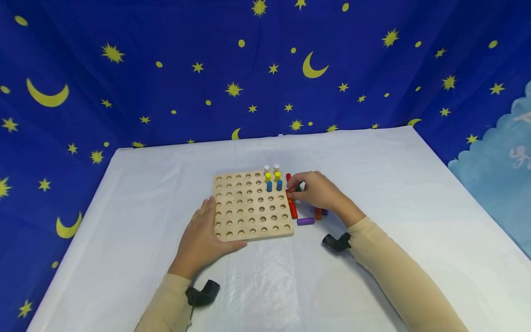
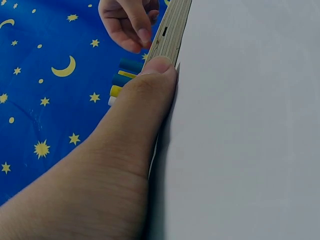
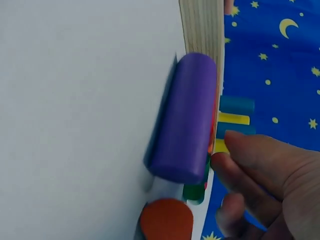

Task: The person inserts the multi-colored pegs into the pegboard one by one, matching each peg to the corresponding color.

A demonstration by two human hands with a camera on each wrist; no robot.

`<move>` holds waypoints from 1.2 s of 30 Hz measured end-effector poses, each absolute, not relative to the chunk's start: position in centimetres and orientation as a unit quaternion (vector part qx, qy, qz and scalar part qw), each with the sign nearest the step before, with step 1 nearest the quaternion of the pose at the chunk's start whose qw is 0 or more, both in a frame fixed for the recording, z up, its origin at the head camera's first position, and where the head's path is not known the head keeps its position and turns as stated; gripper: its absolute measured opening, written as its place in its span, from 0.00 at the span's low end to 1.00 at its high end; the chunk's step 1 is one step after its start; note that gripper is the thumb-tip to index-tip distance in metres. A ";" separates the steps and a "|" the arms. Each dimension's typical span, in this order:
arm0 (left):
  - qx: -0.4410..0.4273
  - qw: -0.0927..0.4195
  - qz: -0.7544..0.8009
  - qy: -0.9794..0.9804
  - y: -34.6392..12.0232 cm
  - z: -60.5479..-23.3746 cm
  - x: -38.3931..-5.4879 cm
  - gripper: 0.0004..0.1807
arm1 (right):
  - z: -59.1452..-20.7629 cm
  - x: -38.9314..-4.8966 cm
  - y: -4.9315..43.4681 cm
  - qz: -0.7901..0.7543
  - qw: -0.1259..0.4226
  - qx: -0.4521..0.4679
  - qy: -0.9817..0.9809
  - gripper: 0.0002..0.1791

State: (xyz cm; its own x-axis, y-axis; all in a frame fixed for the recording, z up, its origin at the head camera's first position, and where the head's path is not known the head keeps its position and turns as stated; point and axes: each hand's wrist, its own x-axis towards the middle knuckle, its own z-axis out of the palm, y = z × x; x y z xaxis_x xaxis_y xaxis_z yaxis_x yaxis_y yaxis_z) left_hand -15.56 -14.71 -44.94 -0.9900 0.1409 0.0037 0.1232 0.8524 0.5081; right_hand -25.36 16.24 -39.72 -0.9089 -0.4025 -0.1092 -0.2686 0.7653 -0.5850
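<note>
A square wooden pegboard (image 1: 250,206) with rows of round holes lies on the table. My left hand (image 1: 202,236) rests around its near left corner, fingers straight along the left side and thumb (image 2: 157,67) along the front edge. Two white pegs, two yellow pegs (image 1: 277,175) and two blue pegs (image 1: 269,186) stand at its far right. Beyond the right edge, my right hand (image 1: 317,189) reaches down over loose pegs, thumb and index finger bent and a little apart, with no peg showing between them. Close by lie a red peg (image 1: 293,210) and a green peg (image 3: 194,192).
A purple peg (image 1: 305,221) lies near the board's front right corner, with an orange peg (image 1: 318,213) right of it. Black curved pieces (image 1: 203,293) sit at both wrists. A blue curtain (image 1: 265,69) with stars and moons hangs behind the white table (image 1: 373,161).
</note>
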 end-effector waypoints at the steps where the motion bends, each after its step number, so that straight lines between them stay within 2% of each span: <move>1: 0.068 0.017 0.263 0.962 -14.7 -45.0 -15.6 0.83 | -39.8 -25.3 16.2 -0.285 0.116 -0.180 0.934 0.09; 16: 0.065 0.019 0.264 0.962 -14.6 -44.9 -15.5 0.83 | -38.3 -25.3 15.0 -0.167 0.163 -0.139 0.962 0.18; 21: 0.064 0.021 0.266 0.962 -14.6 -44.9 -15.5 0.83 | -38.0 -25.5 14.9 -0.155 0.178 -0.142 0.961 0.16; 36: 0.066 0.016 0.265 0.962 -14.7 -44.9 -15.5 0.84 | -37.9 -25.6 15.0 -0.146 0.168 -0.194 0.955 0.11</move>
